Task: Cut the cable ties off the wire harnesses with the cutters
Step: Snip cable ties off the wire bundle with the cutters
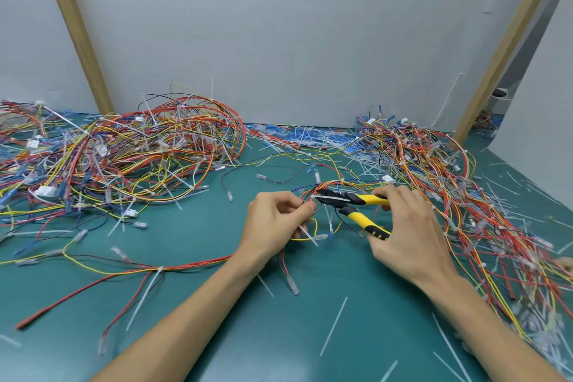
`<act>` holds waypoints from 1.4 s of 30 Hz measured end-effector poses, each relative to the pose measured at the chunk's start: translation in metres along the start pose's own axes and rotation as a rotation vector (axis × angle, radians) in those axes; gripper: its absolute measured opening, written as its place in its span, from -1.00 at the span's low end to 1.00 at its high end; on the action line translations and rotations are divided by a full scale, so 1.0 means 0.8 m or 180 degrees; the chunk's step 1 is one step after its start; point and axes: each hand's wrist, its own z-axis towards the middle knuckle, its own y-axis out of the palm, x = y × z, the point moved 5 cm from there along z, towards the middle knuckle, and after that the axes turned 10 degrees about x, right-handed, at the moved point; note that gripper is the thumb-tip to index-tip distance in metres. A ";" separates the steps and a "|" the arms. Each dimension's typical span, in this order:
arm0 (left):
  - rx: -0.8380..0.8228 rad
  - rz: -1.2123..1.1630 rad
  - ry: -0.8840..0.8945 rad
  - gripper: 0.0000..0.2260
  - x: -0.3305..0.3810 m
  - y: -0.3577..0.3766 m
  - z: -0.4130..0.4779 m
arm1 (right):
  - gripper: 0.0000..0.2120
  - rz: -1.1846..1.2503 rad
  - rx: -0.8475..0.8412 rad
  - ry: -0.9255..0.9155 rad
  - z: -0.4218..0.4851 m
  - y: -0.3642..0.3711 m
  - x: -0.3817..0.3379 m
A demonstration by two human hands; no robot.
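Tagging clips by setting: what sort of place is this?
Most likely a factory or workshop rework bench: a green work mat heaped with wire harnesses, littered with cut cable ties, boxed in by plain grey partition panels. The right hand holds yellow-handled cutters.

A green desk (198,226) holds a left heap (124,152) and a right heap (449,183) of tangled wire harnesses, with loose white cable ties (313,136) strewn between them along the back edge.
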 end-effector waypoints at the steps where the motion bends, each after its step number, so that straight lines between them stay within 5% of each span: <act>1: 0.0000 -0.0035 -0.0028 -0.79 0.000 0.000 0.000 | -0.53 -0.0016 -0.0013 -0.0006 0.000 0.000 0.000; 21: -0.0187 0.0082 -0.0135 -0.80 0.001 0.002 -0.002 | -0.72 -0.0300 -0.0502 0.0110 -0.010 0.010 0.000; 42: -0.0028 0.0594 0.0252 -0.80 0.000 0.001 -0.001 | -0.69 -0.0747 -0.0921 0.0180 -0.013 0.016 -0.001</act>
